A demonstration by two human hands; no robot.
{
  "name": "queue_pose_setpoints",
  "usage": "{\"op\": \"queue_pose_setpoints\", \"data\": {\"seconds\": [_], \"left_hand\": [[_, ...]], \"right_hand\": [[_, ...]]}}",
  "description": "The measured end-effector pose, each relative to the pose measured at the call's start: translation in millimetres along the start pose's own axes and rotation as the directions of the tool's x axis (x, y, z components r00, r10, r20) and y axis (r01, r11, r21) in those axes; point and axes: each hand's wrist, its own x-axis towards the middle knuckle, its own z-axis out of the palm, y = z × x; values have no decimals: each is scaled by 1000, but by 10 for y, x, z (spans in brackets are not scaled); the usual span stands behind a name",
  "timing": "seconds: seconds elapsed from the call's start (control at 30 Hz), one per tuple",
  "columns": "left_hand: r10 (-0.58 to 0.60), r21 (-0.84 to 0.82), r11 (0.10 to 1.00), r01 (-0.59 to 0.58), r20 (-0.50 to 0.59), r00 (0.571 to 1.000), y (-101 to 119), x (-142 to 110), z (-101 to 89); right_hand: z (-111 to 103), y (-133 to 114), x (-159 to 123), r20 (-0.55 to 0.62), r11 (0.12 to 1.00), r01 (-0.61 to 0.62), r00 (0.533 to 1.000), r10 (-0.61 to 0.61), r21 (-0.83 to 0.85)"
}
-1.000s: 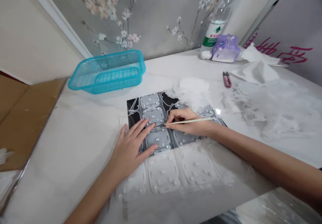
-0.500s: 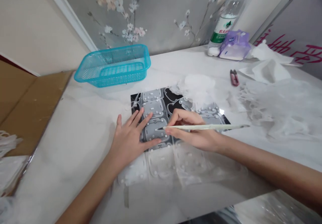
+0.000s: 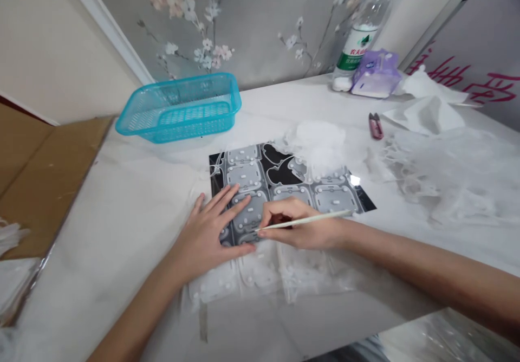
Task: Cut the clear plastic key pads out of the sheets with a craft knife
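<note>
Right hand (image 3: 300,229) pinched around a thin pale stick (image 3: 329,215), left hand (image 3: 207,226) splayed flat on a translucent studded sheet (image 3: 335,198).

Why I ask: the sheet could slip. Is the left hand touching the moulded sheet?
Touching. The head view shows the left hand lying flat, fingers spread, on the moulded sheet.

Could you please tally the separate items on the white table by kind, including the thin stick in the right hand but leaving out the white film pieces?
Turquoise plastic basket: 1
Small red snips: 1
Plastic water bottle: 1
Purple packet: 1
Black backing sheet: 1
Thin pointed stick: 1
Total: 6
</note>
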Motion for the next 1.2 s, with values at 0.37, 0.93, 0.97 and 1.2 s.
{"op": "queue_pose_setpoints", "data": {"seconds": [0.37,0.93,0.97,1.2], "left_hand": [[14,-32,999,-14,-11,1000,-1,10,1],[16,-30,999,-16,-6,1000,-17,4,-10],[18,-33,999,-18,-7,1000,-17,4,-10],[20,-27,999,-21,-19,1000,-20,6,-3]], "right_hand": [[-76,-86,23,236,944,177,965,-110,-280],[-489,-357,57,361,927,-43,914,187,-374],[-495,-326,50,352,936,-37,921,168,-351],[-318,-33,51,231,974,18,972,36,-227]]}}
